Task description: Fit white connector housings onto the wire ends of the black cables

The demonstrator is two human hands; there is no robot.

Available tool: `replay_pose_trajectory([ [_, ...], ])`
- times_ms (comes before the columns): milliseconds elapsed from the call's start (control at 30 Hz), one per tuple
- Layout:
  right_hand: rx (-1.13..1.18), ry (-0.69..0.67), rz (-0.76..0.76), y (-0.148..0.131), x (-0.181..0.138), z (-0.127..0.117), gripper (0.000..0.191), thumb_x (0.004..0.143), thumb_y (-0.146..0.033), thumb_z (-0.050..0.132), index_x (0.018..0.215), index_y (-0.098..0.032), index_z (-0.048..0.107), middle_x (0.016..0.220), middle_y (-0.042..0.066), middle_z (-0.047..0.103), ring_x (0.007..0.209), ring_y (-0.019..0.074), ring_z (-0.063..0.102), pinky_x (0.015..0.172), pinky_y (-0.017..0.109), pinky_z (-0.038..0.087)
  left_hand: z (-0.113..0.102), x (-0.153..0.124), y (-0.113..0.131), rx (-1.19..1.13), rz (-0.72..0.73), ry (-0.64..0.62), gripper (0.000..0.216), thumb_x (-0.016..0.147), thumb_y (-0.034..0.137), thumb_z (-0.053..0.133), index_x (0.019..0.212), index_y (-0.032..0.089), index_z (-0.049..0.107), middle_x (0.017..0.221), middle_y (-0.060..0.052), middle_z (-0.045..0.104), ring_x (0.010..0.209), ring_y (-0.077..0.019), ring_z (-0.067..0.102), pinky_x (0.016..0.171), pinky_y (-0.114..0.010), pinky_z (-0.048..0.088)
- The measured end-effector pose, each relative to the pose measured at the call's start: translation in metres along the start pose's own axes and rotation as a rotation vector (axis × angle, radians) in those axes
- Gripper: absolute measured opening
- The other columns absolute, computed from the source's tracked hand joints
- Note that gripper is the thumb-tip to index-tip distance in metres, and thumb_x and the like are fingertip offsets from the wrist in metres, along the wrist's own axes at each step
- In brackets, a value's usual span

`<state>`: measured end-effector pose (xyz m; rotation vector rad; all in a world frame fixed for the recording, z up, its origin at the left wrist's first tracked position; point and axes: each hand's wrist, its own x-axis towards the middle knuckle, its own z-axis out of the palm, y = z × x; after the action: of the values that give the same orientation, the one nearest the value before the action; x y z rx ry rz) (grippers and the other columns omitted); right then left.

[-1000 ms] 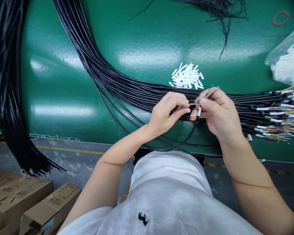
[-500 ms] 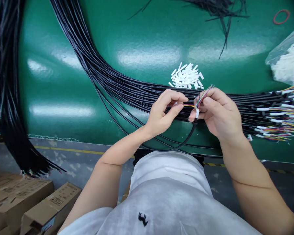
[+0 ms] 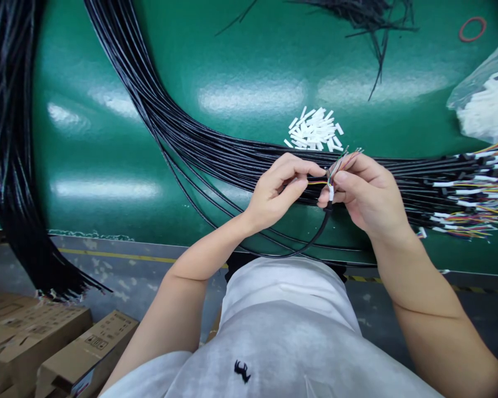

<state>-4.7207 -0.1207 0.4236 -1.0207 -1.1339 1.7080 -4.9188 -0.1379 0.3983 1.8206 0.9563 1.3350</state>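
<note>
Above a green table, my right hand pinches the end of a black cable whose thin coloured wires fan out past my thumb. My left hand is closed in a pinch on one yellow-orange wire of that cable, pulled out sideways toward the left. A small white sleeve sits on the cable just under my right thumb. The cable loops down toward my body. A pile of small white connector housings lies just beyond both hands.
A thick bundle of black cables sweeps from the top left across the table to the right, ending in coloured wire tips. A clear bag of white parts and a red rubber band lie at the right. Cardboard boxes stand on the floor.
My left hand opened a little and then closed again on a single yellow-orange wire, while my right hand tilted the fanned wires slightly. Both hands stayed in place.
</note>
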Motion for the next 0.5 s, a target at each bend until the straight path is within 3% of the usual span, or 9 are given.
replay_pose_trajectory([
  [167,0.027,-0.016,-0.005,0.002,0.0,0.001,0.025,0.081,-0.039,0.089,0.083,-0.026,0.066,0.077,-0.005,0.063,0.054,0.0119,0.067,0.051,0.027,0.063,-0.004,0.002,0.0,-0.016,-0.097,-0.118,0.049,0.107,0.059,0.043,0.126,0.024,0.072,0.09,-0.003,0.07,0.085,-0.0161,0.064,0.081,-0.033,0.054],
  [267,0.044,-0.044,-0.024,0.004,0.0,0.001,0.023,0.082,-0.034,0.088,0.085,-0.025,0.067,0.081,-0.005,0.065,0.055,0.0116,0.069,0.051,0.025,0.063,-0.001,0.002,0.005,-0.165,-0.181,-0.12,0.047,0.103,0.064,0.052,0.121,0.025,0.072,0.08,0.0,0.066,0.076,-0.0139,0.065,0.076,-0.031,0.054],
  [367,0.033,-0.085,-0.036,0.007,-0.001,0.001,0.024,0.084,-0.032,0.087,0.084,-0.022,0.066,0.089,-0.004,0.067,0.055,0.0106,0.07,0.051,0.025,0.063,0.003,0.004,0.012,-0.341,-0.316,-0.096,0.042,0.096,0.063,0.065,0.108,0.023,0.07,0.075,0.003,0.065,0.062,-0.0089,0.061,0.063,-0.026,0.051],
  [500,0.007,-0.126,-0.035,0.007,-0.003,0.002,0.025,0.084,-0.034,0.087,0.087,-0.022,0.066,0.091,-0.003,0.066,0.057,0.0105,0.071,0.053,0.025,0.064,0.001,0.008,0.018,-0.561,-0.56,-0.077,0.042,0.092,0.061,0.072,0.092,0.019,0.061,0.066,0.007,0.056,0.042,-0.0018,0.042,0.041,-0.018,0.033],
])
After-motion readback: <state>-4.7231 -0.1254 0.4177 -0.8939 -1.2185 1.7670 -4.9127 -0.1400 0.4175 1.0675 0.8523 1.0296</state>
